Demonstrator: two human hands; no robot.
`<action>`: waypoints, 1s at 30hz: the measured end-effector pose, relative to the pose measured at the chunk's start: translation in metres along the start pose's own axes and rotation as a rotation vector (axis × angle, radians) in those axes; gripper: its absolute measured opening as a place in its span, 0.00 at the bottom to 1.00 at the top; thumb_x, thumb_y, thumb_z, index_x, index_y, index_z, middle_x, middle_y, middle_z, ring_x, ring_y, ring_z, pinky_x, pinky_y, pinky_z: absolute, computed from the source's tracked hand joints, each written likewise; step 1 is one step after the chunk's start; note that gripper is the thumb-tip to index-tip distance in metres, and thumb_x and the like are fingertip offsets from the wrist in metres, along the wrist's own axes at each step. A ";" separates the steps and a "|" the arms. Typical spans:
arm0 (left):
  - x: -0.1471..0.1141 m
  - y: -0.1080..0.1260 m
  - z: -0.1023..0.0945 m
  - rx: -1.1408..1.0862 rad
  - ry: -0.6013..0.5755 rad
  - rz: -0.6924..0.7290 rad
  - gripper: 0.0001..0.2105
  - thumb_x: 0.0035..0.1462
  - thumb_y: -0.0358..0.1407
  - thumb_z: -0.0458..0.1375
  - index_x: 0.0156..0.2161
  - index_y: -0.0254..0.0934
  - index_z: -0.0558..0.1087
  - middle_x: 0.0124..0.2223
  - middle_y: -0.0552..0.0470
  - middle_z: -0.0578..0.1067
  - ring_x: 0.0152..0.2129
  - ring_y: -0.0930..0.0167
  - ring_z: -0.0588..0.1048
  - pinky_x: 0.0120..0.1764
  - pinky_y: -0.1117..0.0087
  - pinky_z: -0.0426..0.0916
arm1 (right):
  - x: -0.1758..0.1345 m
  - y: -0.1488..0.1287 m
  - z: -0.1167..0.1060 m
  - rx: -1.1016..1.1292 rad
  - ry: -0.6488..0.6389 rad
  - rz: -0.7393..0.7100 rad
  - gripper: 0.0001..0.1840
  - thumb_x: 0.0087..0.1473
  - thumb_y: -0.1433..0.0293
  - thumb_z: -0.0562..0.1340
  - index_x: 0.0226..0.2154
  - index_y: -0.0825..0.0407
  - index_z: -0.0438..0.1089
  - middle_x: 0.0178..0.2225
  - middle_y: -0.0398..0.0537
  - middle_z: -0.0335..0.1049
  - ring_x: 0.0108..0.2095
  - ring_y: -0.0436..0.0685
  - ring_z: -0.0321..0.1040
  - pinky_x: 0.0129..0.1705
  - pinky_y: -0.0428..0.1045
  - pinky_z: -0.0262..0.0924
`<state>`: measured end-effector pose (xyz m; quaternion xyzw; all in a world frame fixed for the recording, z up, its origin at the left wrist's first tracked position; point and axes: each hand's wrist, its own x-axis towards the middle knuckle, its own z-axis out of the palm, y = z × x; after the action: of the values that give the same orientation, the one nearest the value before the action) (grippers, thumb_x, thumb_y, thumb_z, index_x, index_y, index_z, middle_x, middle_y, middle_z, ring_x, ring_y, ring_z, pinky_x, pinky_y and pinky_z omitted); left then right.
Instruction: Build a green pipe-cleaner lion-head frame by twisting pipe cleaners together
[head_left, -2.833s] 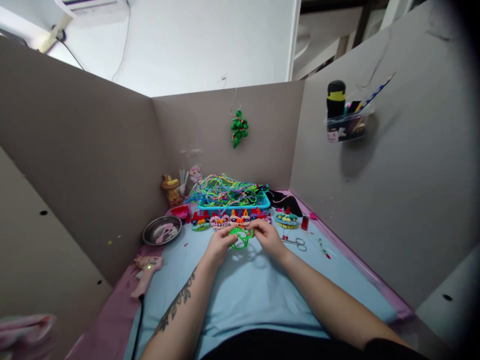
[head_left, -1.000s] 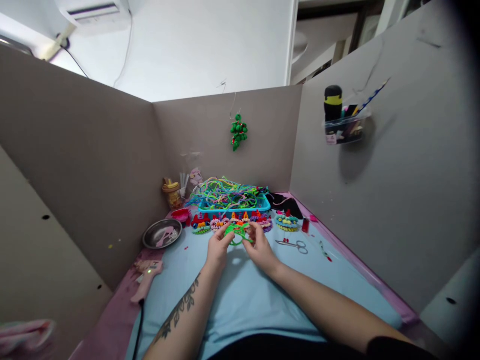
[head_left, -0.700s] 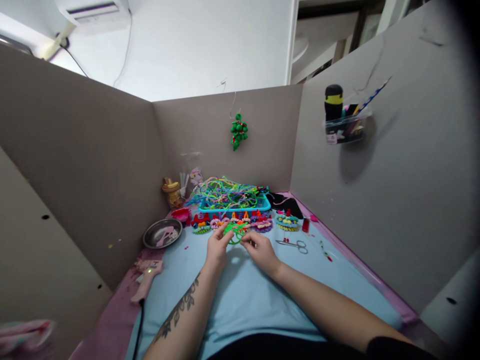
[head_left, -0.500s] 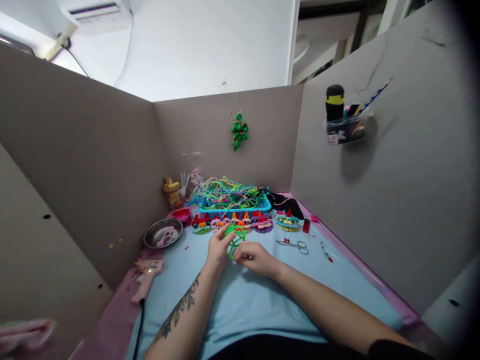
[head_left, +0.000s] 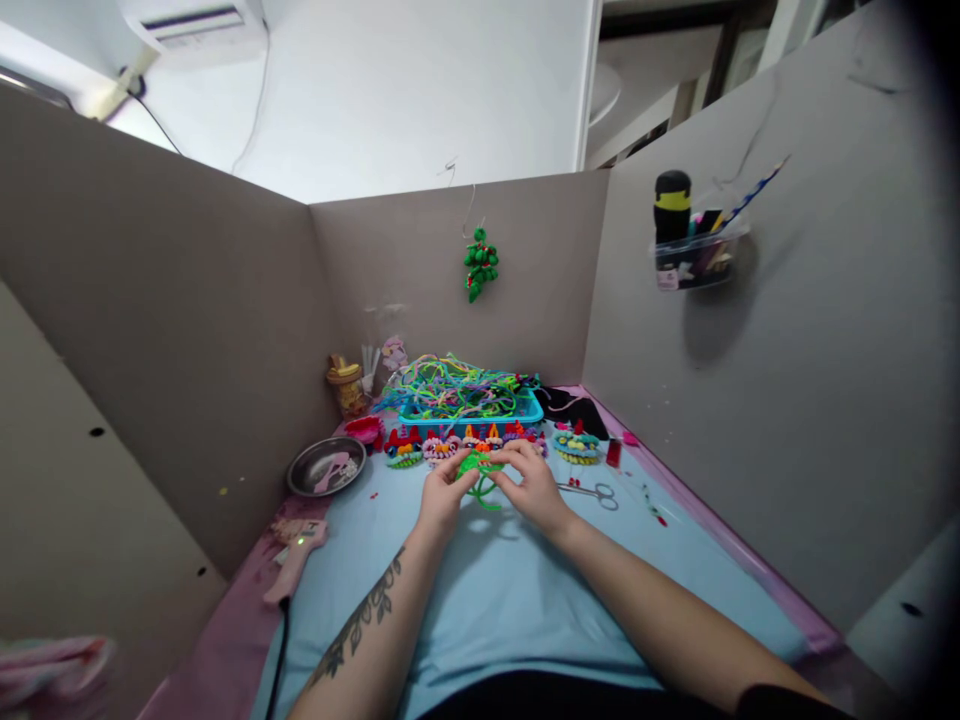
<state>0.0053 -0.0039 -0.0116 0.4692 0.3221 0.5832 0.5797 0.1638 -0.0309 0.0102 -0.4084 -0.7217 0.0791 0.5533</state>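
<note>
A bright green piece of cord work (head_left: 475, 466) is held up over the blue cloth, with loose loops hanging below it. My left hand (head_left: 444, 492) grips its left side between thumb and fingers. On the opposite side, my right hand (head_left: 531, 486) pinches the work's right edge, its thumb just under the fingers. Fingers cover part of the piece, so its full shape cannot be made out. Just behind the hands is a row of colourful braided cord pieces (head_left: 442, 447). Scissors (head_left: 598, 494) lie to the right of my right hand.
A blue basket (head_left: 420, 422) heaped with coloured cords stands at the back. To the left are a metal bowl (head_left: 300, 484) and a pink glue gun (head_left: 294, 568) with a black cable. Grey panels enclose three sides; a clear holder (head_left: 705, 262) hangs on the right one.
My right hand has risen from the hanging green strands to the right edge of the green piece. The strands now hang loose below, and my left hand has stayed nearly in place.
</note>
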 end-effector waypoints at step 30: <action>-0.005 0.005 0.005 0.065 -0.063 -0.057 0.23 0.34 0.35 0.68 0.41 0.33 0.75 0.41 0.42 0.77 0.35 0.64 0.74 0.41 0.65 0.65 | -0.005 0.006 0.018 -0.005 0.047 0.096 0.02 0.47 0.72 0.60 0.29 0.50 0.67 0.36 0.48 0.62 0.42 0.58 0.61 0.46 0.54 0.56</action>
<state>0.0069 -0.0105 -0.0061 0.4966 0.3356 0.5405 0.5904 0.1516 -0.0246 -0.0030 -0.4459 -0.6883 0.0942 0.5644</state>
